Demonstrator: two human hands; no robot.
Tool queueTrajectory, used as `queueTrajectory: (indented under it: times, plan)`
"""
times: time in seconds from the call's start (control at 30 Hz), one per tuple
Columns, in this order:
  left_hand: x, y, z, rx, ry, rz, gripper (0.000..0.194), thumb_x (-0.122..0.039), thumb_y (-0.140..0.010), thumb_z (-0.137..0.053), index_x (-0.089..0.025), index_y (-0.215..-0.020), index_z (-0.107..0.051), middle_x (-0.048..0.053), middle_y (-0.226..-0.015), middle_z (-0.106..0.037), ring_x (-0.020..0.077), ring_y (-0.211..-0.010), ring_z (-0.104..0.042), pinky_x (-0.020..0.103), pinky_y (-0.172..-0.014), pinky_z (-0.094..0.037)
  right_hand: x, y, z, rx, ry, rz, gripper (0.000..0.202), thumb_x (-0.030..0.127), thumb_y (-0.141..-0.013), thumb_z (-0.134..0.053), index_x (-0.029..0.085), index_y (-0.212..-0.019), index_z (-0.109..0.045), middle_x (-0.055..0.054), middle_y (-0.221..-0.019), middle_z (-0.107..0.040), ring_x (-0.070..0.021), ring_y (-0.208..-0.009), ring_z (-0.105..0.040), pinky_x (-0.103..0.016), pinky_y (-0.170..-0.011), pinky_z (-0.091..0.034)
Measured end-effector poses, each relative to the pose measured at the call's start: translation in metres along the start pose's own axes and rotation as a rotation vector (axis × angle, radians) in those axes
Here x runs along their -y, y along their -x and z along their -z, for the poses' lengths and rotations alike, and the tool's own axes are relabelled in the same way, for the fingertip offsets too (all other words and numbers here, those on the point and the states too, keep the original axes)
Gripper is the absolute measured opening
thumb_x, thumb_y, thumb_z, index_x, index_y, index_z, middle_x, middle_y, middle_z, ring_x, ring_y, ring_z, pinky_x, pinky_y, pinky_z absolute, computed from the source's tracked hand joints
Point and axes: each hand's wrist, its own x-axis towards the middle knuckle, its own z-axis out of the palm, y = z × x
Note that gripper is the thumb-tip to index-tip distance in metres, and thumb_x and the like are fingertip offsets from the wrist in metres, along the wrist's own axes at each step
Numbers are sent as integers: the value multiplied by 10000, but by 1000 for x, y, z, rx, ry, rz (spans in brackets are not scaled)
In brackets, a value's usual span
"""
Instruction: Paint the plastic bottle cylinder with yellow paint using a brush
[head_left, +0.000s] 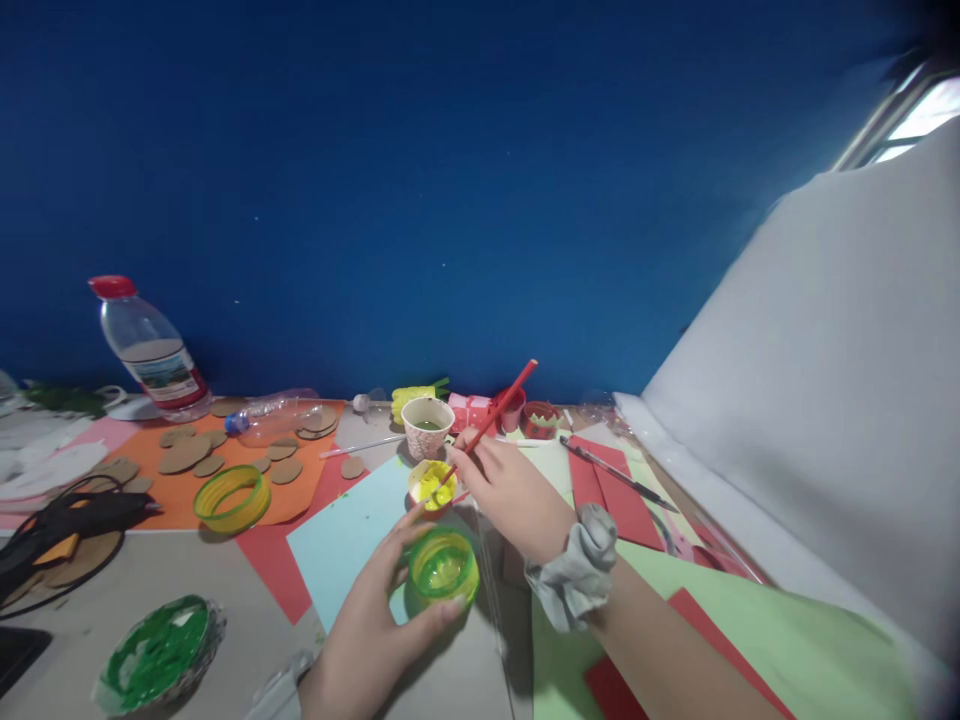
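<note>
My left hand (382,600) is wrapped round a cut piece of clear plastic bottle (444,570) with green and yellow-green paint on it. In my right hand (510,490) I hold a red paintbrush (504,405), its handle slanting up to the right. The brush's lower end reaches into a small cup of yellow paint (421,490); its tip is hard to make out there. Just behind that stands a patterned paper cup (427,428) with murky greenish liquid in it. A grey scrunchie (581,565) circles my right wrist.
Green paint fills a shallow dish (157,655) at front left. A yellow plastic ring (232,498), cardboard discs (185,453) and a lying bottle (281,415) are at left. A large bottle (154,350) stands behind. At right lie a black pen-like tool (619,472) and coloured paper (720,610).
</note>
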Motion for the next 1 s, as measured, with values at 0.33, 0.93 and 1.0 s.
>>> queueTrajectory:
  times: [0.33, 0.93, 1.0]
  plan:
    - [0, -1, 0, 4, -124, -12, 580, -409, -760, -691, -214, -1277, -515, 113, -1534, -326, 305, -1409, -306, 428, -1103, -374, 3, 3, 9, 23, -108, -50, 234, 263, -978, -340, 185, -856, -525, -28, -769, -613, -157, -711, -578, -282, -680, -406]
    - [-1, -2, 0, -3, -136, -14, 567, -424, -764, -681, -214, -1268, -529, 117, -1535, -323, 308, -1407, -308, 434, -1096, -379, 7, 4, 19, 149, -152, -73, 135, 160, -891, -422, 185, -856, -550, -12, -738, -627, -135, -639, -554, -269, -636, -368]
    - [-1, -1, 0, -7, -131, -18, 561, -414, -759, -687, -223, -1265, -536, 112, -1532, -333, 311, -1403, -316, 438, -1092, -383, 9, 4, 20, 145, -159, -66, 202, 212, -925, -391, 191, -797, -546, -14, -729, -619, -139, -644, -552, -275, -641, -373]
